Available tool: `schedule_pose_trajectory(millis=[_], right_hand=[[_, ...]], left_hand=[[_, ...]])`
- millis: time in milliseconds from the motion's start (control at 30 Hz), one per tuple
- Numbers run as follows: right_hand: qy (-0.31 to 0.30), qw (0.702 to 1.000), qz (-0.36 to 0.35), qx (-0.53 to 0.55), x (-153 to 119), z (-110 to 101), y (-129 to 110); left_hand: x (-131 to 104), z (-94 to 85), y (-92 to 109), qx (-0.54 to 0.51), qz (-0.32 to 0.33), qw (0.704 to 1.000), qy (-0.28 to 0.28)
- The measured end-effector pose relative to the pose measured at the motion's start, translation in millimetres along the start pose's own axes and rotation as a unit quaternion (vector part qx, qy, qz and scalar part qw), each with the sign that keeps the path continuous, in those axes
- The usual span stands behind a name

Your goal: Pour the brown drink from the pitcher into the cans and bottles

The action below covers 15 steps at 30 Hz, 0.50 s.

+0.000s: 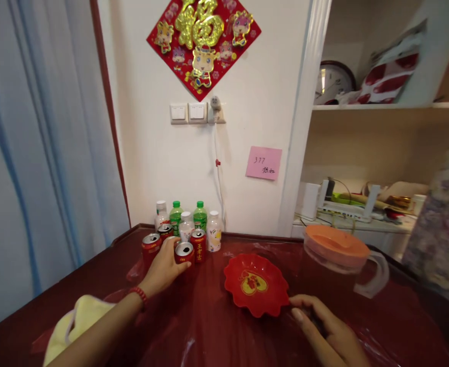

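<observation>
My left hand [165, 270] is closed round a red drink can [184, 250], with the thumb across its front and the fingers at its left side. The can stands upright with its top opened. Close about it are more red cans, one on the left [151, 243] and one on the right [199, 246], and a darker can [165, 232] behind. Part of another can top is hidden by my fingers. My right hand [323, 326] pinches the right rim of a red scalloped plate [257, 300] marked with a gold heart pattern.
Green-capped bottles [200, 216] and white-capped bottles [214, 234] line the wall behind the cans. A clear pitcher with an orange lid [335, 244] stands at the right. A yellow cloth [86, 311] lies at the left, under my forearm. A pink note [264, 163] hangs on the wall.
</observation>
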State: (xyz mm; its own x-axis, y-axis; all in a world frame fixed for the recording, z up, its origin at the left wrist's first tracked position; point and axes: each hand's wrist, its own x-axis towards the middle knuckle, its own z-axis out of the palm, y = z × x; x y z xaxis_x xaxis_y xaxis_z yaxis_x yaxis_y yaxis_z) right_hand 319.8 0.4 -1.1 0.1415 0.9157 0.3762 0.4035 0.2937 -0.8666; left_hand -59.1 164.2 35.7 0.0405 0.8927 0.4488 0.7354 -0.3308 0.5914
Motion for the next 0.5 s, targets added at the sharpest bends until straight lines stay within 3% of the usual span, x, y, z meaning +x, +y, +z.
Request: schedule_pose_trajectory(millis=[100, 233, 367, 500], right_hand=[[0.017, 1.000, -0.011, 0.008, -1, -4, 3], [0.044, 0.999, -0.014, 0.019, -2, -2, 8], [0.044, 0.999, -0.024, 0.013, 1, 1, 9], [-0.025, 0.998, -0.036, -0.035, 4, 2, 0]], left_hand=[[-5, -2.6, 16, -0.031, 0.001, 0.999, 0.021], [-2, 10.0, 63, -0.117, 0.011, 0.992, -0.050], [4, 53.1, 105, -0.175, 0.050, 0.976, -0.122], [12, 100.6, 114, -0.167, 0.060, 0.977, -0.120]])
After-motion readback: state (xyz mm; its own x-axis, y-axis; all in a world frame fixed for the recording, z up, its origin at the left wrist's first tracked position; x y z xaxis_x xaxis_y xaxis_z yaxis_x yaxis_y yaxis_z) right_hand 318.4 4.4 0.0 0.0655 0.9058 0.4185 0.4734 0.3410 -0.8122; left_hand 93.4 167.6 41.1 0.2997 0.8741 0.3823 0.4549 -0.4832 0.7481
